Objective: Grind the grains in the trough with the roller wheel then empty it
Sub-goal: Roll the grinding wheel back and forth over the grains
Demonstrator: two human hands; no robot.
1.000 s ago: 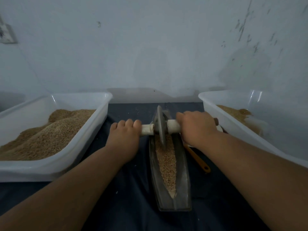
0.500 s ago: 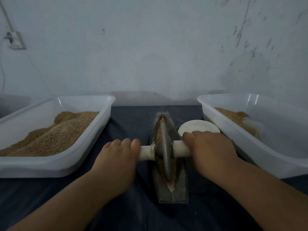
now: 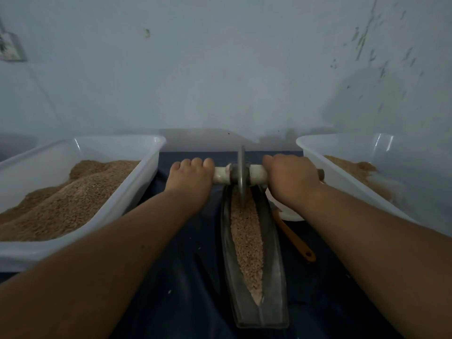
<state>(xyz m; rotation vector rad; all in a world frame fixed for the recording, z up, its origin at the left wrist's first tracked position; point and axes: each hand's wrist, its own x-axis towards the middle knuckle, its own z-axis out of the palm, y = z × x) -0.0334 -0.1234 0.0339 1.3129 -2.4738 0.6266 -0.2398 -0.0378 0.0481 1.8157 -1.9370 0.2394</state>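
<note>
arms stretched forward, left hand [image 3: 189, 179] and right hand [image 3: 291, 179] each grip a handle end of the roller wheel [image 3: 241, 167], standing upright at the far end of the grain-filled trough [image 3: 275, 253] on dark cloth [image 3: 190, 277].

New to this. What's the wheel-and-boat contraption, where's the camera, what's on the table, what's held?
There is no machine here. A person works bare-handed, filmed by one camera worn on their head that looks forward and down. The long metal trough lies on a dark cloth and holds a strip of grains. A metal roller wheel stands on edge at its far end, on a pale axle. The left hand and right hand each curl round one end of that axle; with that grip the wheel is rolled to crush the grains. The left tub is heaped with grain, and the right tub holds less. An orange-handled tool and a white bowl lie right of the trough.
</note>
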